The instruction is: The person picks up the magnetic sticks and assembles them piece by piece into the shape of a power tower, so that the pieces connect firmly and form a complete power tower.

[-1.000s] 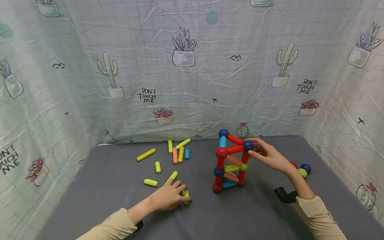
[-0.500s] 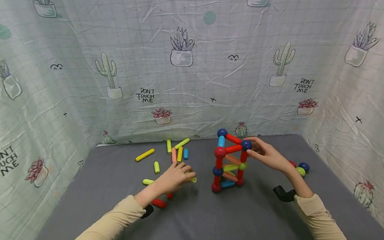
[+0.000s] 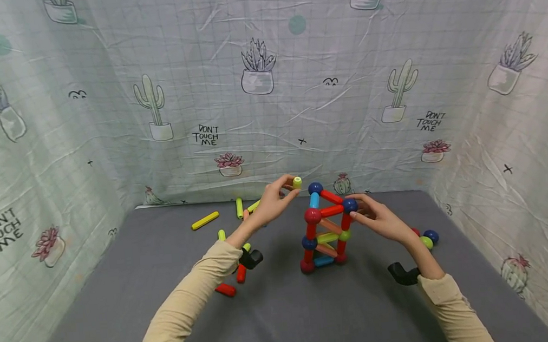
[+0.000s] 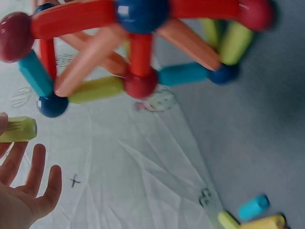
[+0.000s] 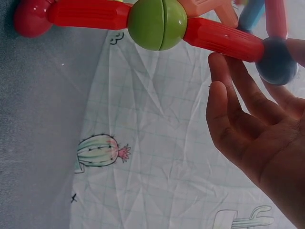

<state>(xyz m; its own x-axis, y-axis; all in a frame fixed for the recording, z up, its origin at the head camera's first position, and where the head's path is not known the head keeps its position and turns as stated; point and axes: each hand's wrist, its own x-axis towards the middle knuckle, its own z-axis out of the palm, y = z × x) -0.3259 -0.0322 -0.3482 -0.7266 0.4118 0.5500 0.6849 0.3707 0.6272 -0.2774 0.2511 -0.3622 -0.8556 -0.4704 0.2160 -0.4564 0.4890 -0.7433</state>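
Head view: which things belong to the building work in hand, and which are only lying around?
In the work:
- left hand, pinching a yellow-green rod
- right hand, holding the blue corner ball
- ball-and-rod tower

Lying around, perhaps as spares:
- yellow rod
- red rods
- loose yellow-green rods
- loose balls at the right

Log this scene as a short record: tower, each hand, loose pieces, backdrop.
Tower: balls joined by rods, upright on a gray surface
Left hand: pinches a yellow-green rod near the tower's top, not touching it
Right hand: holds the blue ball at a top corner
Loose rods: left of the tower, some partly hidden
Loose balls: red, green, blue, right of the tower
Backdrop: cactus-print sheet
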